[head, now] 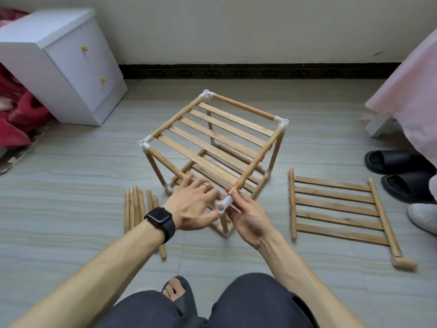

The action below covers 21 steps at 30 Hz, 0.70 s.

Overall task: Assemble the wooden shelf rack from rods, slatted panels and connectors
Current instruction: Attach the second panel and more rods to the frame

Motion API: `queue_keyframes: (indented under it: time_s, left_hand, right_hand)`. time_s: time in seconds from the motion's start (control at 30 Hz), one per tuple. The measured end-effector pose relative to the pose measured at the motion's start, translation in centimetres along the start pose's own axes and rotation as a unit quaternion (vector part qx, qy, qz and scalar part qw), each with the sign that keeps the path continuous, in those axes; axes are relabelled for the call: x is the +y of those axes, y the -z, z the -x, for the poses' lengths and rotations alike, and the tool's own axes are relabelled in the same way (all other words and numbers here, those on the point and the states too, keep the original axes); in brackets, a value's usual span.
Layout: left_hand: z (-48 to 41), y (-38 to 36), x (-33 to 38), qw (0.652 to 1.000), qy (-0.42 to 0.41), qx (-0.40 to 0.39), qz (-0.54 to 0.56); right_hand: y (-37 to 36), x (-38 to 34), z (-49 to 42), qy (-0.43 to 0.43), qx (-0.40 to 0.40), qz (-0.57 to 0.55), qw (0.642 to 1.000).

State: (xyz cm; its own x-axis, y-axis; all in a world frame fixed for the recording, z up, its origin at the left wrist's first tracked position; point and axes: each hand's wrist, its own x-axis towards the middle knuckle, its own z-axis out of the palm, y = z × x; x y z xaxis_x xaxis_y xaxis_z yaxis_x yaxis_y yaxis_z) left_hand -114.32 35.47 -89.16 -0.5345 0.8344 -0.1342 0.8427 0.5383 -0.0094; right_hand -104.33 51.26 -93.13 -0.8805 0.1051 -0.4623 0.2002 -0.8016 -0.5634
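A white cabinet (78,67) is standing at the far left of the floor (71,174), with a red blanket (21,114) bunching beside it; a pink cloth (406,91) is hanging at the far right, with black slippers (397,162) and a white shoe (423,216) lying below it. The rack (220,129) is standing on the floor in the middle, just beyond the person's knees; it is showing as a cube of pale rods joined by white corner pieces, with one slatted tier on top and another low down. Loose rods (134,209) are lying bundled just to its left; a spare slatted panel (335,209) is lying flat to its right, apart from it. The right grip (248,216) is pinching the near-corner connector (223,204), thumb on top; the left grip (194,204), wearing a watch (160,220) and a ring (205,185), is lying with fairly straight fingers over the front rod (165,160), hiding that rod's end and whether it is meeting the connector.
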Motion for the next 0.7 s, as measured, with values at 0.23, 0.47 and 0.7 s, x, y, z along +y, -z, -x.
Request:
queue_keyframes:
  time_s: [0.23,0.47,0.7]
  left_hand:
    - [2.0,-2.2,2.2,0.989,0.114,0.097,0.017]
    - [2.5,-3.6,1.0,0.971,0.044,0.225,0.063]
    - [3.7,-5.2,-1.2,0.956,-0.016,0.294,-0.013]
  right_hand:
    - [-0.7,-0.2,1.4,0.251,0.142,0.544,0.788]
    - [-4.1,-3.4,-1.9,0.329,0.093,0.797,0.498]
    - [-3.3,0.0,-3.6,0.315,0.079,0.792,0.516]
